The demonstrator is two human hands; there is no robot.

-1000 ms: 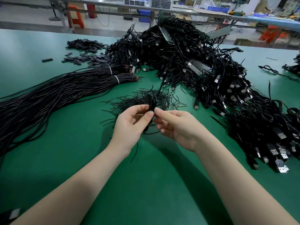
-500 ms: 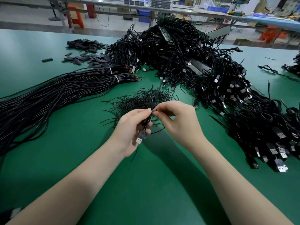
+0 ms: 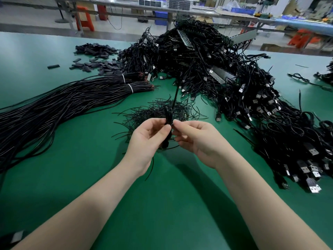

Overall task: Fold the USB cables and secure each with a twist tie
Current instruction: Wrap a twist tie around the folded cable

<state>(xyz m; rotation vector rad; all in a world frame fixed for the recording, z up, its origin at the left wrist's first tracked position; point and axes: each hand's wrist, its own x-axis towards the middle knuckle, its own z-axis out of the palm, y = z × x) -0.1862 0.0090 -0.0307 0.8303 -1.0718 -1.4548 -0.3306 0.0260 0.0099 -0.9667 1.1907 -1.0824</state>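
A folded black USB cable stands upright between both hands above the green table. My left hand pinches the bundle at its middle with thumb and fingers. My right hand grips it from the right, fingertips touching the bundle where a thin black twist tie seems to wrap it; the tie itself is hard to make out. One strand of the cable runs up and away towards the heap. Just behind the hands lies a loose pile of black twist ties.
A big heap of black USB cables fills the back and right side. Long tied bundles of straight black cable lie at the left. Small dark flat pieces are scattered at the back left. More benches stand beyond the table.
The hands have turned the bundle: half a second ago a USB plug showed below my left hand, now it is hidden and the folded loops stick up above the fingers. My right hand has dropped slightly.
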